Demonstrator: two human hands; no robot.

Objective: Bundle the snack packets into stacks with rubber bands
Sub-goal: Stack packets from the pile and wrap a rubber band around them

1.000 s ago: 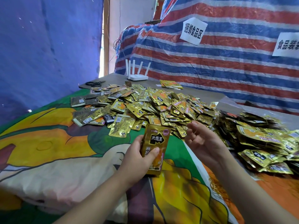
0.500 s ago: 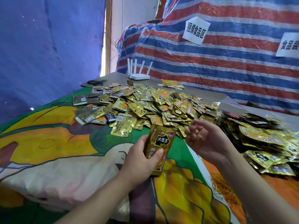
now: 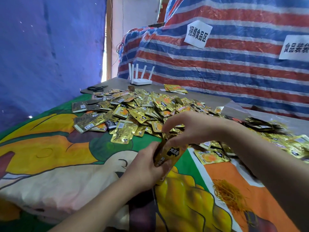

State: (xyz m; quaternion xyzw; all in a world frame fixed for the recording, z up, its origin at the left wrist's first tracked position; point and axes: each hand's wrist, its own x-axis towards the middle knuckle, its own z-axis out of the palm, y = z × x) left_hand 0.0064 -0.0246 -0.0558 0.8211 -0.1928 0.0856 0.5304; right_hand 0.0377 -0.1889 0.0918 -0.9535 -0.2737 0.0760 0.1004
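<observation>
Left hand (image 3: pixel 143 166) grips packet stack (image 3: pixel 170 154) at frame centre, long axis tilted up-left. Right hand (image 3: pixel 189 129) just above, fingertips pinching stack's top end; band there not discernible. Rubber bands (image 3: pixel 229 195) lie lower right, nearer right hand.

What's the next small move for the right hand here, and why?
Probably draw the band down over the stack's top end. The left hand grips the stack from below, and the right hand has its fingers curled at the upper edge. Whether a rubber band is already stretched there can't be told; if not, fetch one from the rubber bands.
</observation>
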